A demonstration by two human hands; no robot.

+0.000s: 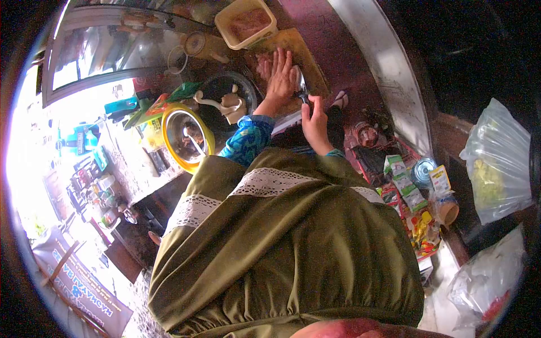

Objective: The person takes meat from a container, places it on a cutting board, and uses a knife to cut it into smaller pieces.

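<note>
My left hand (279, 78) lies flat with its fingers stretched out, pressing on pale pink raw meat (262, 63) on a wooden cutting board (313, 62). Just right of it, my right hand (316, 125) is closed around the dark handle of a knife (304, 97). The knife's blade rests beside my left fingers, close to the meat; part of the blade and much of the meat are hidden under my left hand. Beyond the board stands a cream plastic tub (269, 32) with more pinkish meat inside.
Left of my arm are a dark round basin (248, 84) with a cream ladle-like utensil (209, 102), and a yellow-rimmed bowl (167, 132) with a spoon. A glass case (141, 48) bounds the upper left. To the right sit colourful packets (408, 191) and a plastic bag (496, 169).
</note>
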